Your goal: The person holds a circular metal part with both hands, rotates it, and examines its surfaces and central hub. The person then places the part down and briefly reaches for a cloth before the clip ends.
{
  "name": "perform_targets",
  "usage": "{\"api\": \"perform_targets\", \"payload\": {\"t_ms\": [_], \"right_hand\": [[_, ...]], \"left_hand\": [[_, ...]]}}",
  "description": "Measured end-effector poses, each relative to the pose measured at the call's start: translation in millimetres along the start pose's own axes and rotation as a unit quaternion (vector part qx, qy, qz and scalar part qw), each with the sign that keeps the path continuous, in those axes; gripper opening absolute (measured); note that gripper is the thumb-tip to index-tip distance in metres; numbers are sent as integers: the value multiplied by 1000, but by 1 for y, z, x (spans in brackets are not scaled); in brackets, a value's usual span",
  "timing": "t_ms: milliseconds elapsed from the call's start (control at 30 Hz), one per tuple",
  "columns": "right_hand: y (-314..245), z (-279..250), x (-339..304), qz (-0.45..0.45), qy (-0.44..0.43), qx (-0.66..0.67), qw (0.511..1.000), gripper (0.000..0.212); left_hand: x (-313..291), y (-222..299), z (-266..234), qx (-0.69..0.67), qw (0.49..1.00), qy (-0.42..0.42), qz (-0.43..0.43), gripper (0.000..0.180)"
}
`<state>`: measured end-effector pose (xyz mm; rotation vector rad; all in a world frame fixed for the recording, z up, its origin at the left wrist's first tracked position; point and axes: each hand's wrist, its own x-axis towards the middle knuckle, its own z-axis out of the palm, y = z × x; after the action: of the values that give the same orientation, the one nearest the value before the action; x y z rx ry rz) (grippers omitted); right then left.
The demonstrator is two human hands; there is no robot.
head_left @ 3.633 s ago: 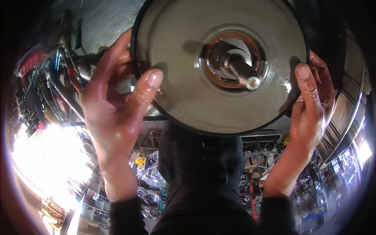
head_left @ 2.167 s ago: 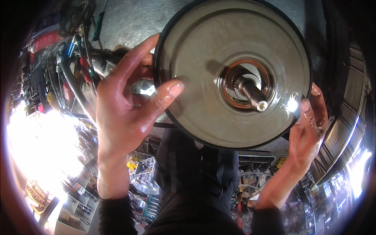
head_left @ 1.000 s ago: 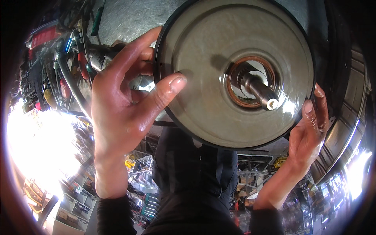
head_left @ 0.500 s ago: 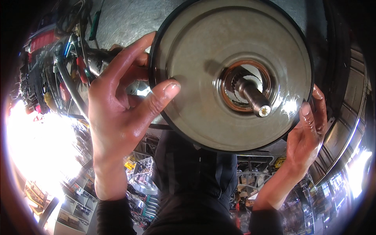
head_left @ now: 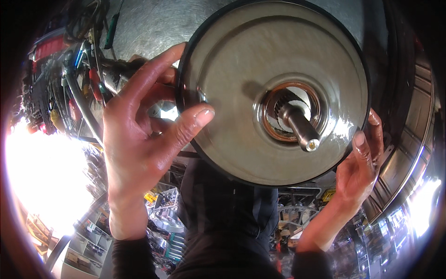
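Observation:
A large round tan metal disc [head_left: 232, 125] with a black rim, which looks like a transmission piston, fills the middle. Through the copper-coloured ring [head_left: 274, 134] at its centre stands a steel shaft [head_left: 301, 126], splined at its base and tilted toward the lower right. My left hand [head_left: 139, 121] grips the disc's left edge, thumb pressed on the face and fingers round the rim. At the lower right edge, my right hand [head_left: 360, 162] holds the rim, thumb near the face and fingers behind. Both hands look wet or oily. What lies beneath the disc is hidden.
A scuffed metal bench top [head_left: 144, 30] lies behind the disc. Pliers, cables and other tools crowd the far left, near a red container [head_left: 50, 46]. A green-handled tool [head_left: 111, 31] lies on the bench. Ribbed dark panels [head_left: 404, 158] stand at the right.
The disc and the shaft have shifted slightly toward me in the view. Both hands keep their hold, and the right hand has moved a little downward with the rim.

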<state>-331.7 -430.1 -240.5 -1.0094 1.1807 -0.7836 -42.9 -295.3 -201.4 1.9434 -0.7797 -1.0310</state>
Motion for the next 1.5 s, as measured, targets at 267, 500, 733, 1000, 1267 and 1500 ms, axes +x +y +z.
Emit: {"api": "perform_targets", "payload": {"t_ms": [267, 500, 733, 1000, 1267, 1500], "right_hand": [[-4, 6, 0, 2, 5, -29, 1000, 60], [-4, 7, 0, -4, 5, -25, 1000, 61], [-3, 5, -1, -7, -3, -19, 1000, 59], [0, 0, -1, -16, -1, -40, 999, 60], [-1, 0, -1, -15, -2, -50, 999, 59], [-2, 2, -1, -10, -1, -39, 999, 59]], "left_hand": [[0, 0, -1, -12, 1000, -4, -14, 80], [2, 0, -1, -14, 1000, -2, -8, 81], [2, -2, 1, -19, 1000, 4, 3, 82], [2, -3, 2, -24, 1000, 3, -2, 82], [3, -6, 3, -13, 1000, 14, 19, 83], [3, -4, 2, -23, 1000, 9, 7, 80]]}}
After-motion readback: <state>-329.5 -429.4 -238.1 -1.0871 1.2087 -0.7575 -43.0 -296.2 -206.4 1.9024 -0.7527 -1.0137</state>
